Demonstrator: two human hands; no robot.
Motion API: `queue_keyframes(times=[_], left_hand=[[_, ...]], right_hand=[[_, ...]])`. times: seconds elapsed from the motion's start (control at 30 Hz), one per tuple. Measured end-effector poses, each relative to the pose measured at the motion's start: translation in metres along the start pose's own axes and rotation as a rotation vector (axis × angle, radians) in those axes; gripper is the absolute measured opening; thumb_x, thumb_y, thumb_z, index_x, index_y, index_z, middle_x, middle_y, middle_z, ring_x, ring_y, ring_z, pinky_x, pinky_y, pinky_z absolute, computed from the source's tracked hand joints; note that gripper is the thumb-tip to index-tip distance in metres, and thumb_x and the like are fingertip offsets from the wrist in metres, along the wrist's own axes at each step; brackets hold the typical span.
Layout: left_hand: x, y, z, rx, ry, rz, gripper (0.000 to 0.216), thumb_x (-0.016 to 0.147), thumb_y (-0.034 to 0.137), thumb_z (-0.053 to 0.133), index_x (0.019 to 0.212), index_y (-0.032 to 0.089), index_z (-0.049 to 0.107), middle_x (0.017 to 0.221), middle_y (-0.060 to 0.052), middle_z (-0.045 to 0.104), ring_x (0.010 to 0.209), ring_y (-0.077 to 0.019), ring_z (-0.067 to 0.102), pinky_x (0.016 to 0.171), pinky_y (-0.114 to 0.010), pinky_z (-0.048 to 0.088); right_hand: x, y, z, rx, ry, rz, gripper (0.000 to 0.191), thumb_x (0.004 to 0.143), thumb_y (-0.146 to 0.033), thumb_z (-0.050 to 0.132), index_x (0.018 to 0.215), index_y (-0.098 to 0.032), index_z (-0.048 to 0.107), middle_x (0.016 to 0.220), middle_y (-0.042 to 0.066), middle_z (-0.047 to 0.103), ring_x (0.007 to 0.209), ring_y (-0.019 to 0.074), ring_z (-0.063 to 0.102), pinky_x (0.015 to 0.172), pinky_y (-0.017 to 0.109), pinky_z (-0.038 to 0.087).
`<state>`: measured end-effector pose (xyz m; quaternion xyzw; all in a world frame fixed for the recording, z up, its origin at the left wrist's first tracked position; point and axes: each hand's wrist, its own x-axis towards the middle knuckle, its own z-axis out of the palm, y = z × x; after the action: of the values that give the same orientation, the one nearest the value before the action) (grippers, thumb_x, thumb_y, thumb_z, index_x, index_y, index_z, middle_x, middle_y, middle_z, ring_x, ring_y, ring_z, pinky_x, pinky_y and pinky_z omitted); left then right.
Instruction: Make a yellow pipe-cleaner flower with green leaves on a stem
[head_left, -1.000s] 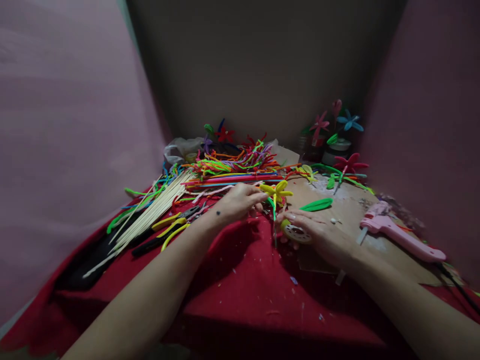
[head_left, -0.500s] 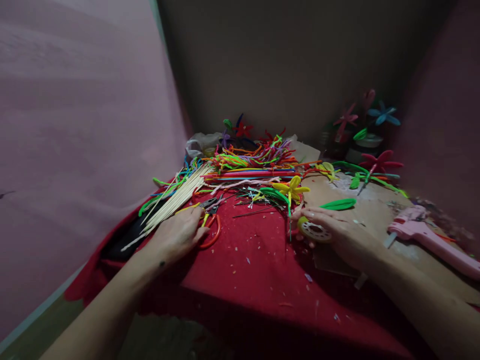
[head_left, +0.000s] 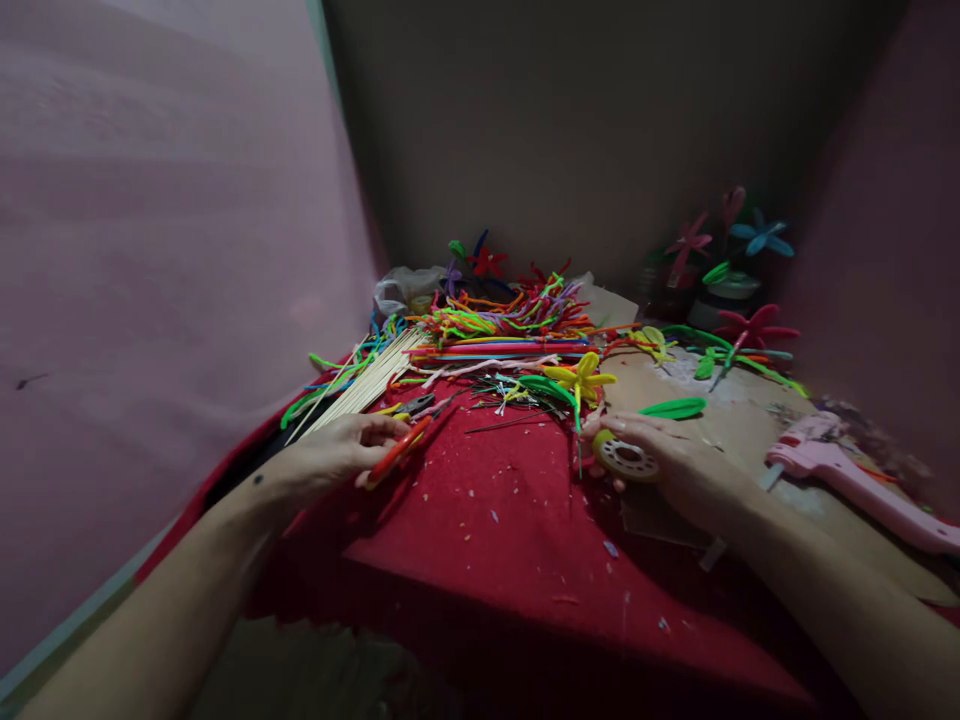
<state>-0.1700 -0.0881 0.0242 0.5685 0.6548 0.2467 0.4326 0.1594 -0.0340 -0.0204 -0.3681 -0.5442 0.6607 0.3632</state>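
Note:
My left hand (head_left: 337,455) grips orange-handled scissors (head_left: 401,447) just above the red cloth (head_left: 495,530), beside a bundle of wooden skewers (head_left: 367,382). My right hand (head_left: 660,455) rests on the cloth's right side, fingers closed over a round yellow tape spool (head_left: 624,458). It also pinches the green stem of a yellow pipe-cleaner flower (head_left: 581,377), which stands just in front of its fingertips. A green pipe-cleaner leaf (head_left: 675,408) lies just beyond that hand.
A heap of coloured pipe cleaners (head_left: 502,325) fills the back of the table. A pink glue gun (head_left: 855,470) lies on brown cardboard (head_left: 757,430) at right. Finished flowers (head_left: 720,250) stand in jars at the back right. Pink walls close both sides.
My left hand left the yellow flower, swept left to the tools near the skewers and picked up the orange-handled scissors. My right hand stayed on the spool and stem.

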Motion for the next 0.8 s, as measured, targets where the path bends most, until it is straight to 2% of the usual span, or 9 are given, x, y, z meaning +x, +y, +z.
queue_keyframes(times=[0.1, 0.2, 0.23, 0.3, 0.4, 0.47, 0.6, 0.67, 0.8], left_hand=[[-0.006, -0.004, 0.017, -0.283, -0.050, 0.037, 0.029, 0.062, 0.026, 0.068, 0.088, 0.015, 0.059, 0.069, -0.001, 0.057, 0.055, -0.0100, 0.049, 0.049, -0.021, 0.037], [-0.008, -0.006, 0.045, -0.502, -0.187, 0.064, 0.025, 0.061, 0.022, 0.070, 0.081, 0.014, 0.057, 0.063, 0.001, 0.052, 0.051, -0.0068, 0.045, 0.046, -0.018, 0.035], [-0.009, -0.004, 0.055, -0.555, -0.243, 0.060, 0.024, 0.062, 0.022, 0.070, 0.081, 0.014, 0.057, 0.063, 0.001, 0.052, 0.051, -0.0064, 0.045, 0.047, -0.018, 0.036], [-0.011, 0.003, 0.073, -0.650, -0.276, 0.051, 0.030, 0.063, 0.021, 0.069, 0.091, 0.015, 0.057, 0.067, 0.001, 0.055, 0.051, -0.0064, 0.047, 0.046, -0.017, 0.037], [-0.018, 0.018, 0.092, -0.678, -0.441, 0.038, 0.033, 0.069, 0.022, 0.064, 0.100, 0.015, 0.056, 0.064, 0.000, 0.056, 0.049, -0.0089, 0.051, 0.046, -0.020, 0.039], [-0.022, 0.027, 0.100, -0.668, -0.525, 0.023, 0.032, 0.069, 0.021, 0.063, 0.100, 0.015, 0.056, 0.064, 0.000, 0.057, 0.052, -0.0107, 0.054, 0.049, -0.022, 0.043], [-0.023, 0.037, 0.108, -0.595, -0.663, 0.043, 0.012, 0.069, 0.017, 0.057, 0.080, 0.011, 0.059, 0.064, -0.004, 0.061, 0.056, -0.0126, 0.058, 0.052, -0.023, 0.046], [-0.021, 0.038, 0.111, -0.601, -0.696, 0.057, 0.010, 0.067, 0.014, 0.055, 0.075, 0.010, 0.059, 0.065, -0.005, 0.062, 0.053, -0.0119, 0.057, 0.050, -0.023, 0.047], [-0.018, 0.040, 0.118, -0.660, -0.669, 0.030, 0.023, 0.061, 0.010, 0.052, 0.082, 0.011, 0.058, 0.064, -0.004, 0.064, 0.048, -0.0112, 0.057, 0.045, -0.022, 0.046]], right_hand=[[0.001, 0.002, -0.002, 0.010, -0.020, 0.001, 0.024, 0.080, -0.041, 0.055, 0.085, -0.020, 0.065, 0.072, 0.003, 0.061, 0.065, 0.0150, 0.056, 0.051, 0.024, 0.041], [0.002, 0.003, -0.004, 0.012, -0.031, -0.003, 0.024, 0.080, -0.040, 0.056, 0.090, -0.021, 0.066, 0.072, 0.003, 0.061, 0.066, 0.0155, 0.056, 0.050, 0.023, 0.041], [0.002, 0.004, -0.004, 0.009, -0.030, -0.010, 0.024, 0.081, -0.040, 0.055, 0.092, -0.021, 0.066, 0.073, 0.003, 0.062, 0.065, 0.0151, 0.056, 0.050, 0.023, 0.041], [0.002, 0.004, -0.005, 0.000, -0.026, -0.026, 0.024, 0.082, -0.039, 0.054, 0.092, -0.021, 0.066, 0.075, 0.003, 0.063, 0.064, 0.0143, 0.055, 0.051, 0.023, 0.042], [0.002, 0.003, -0.005, -0.032, -0.021, -0.035, 0.024, 0.082, -0.039, 0.053, 0.092, -0.021, 0.066, 0.076, 0.004, 0.064, 0.066, 0.0152, 0.056, 0.053, 0.024, 0.043], [0.002, 0.002, -0.005, -0.055, -0.018, -0.031, 0.025, 0.082, -0.039, 0.054, 0.093, -0.020, 0.066, 0.077, 0.004, 0.064, 0.069, 0.0164, 0.058, 0.054, 0.024, 0.044], [0.000, 0.002, -0.004, -0.052, -0.014, -0.026, 0.025, 0.081, -0.039, 0.055, 0.092, -0.019, 0.065, 0.083, 0.004, 0.064, 0.071, 0.0163, 0.059, 0.054, 0.024, 0.044], [-0.001, 0.001, -0.003, -0.048, -0.007, -0.023, 0.025, 0.081, -0.039, 0.055, 0.092, -0.019, 0.065, 0.080, 0.004, 0.063, 0.069, 0.0154, 0.058, 0.054, 0.024, 0.044], [-0.002, -0.001, -0.001, -0.042, 0.021, -0.016, 0.023, 0.079, -0.039, 0.057, 0.091, -0.021, 0.064, 0.080, 0.001, 0.063, 0.067, 0.0137, 0.056, 0.053, 0.023, 0.044]])
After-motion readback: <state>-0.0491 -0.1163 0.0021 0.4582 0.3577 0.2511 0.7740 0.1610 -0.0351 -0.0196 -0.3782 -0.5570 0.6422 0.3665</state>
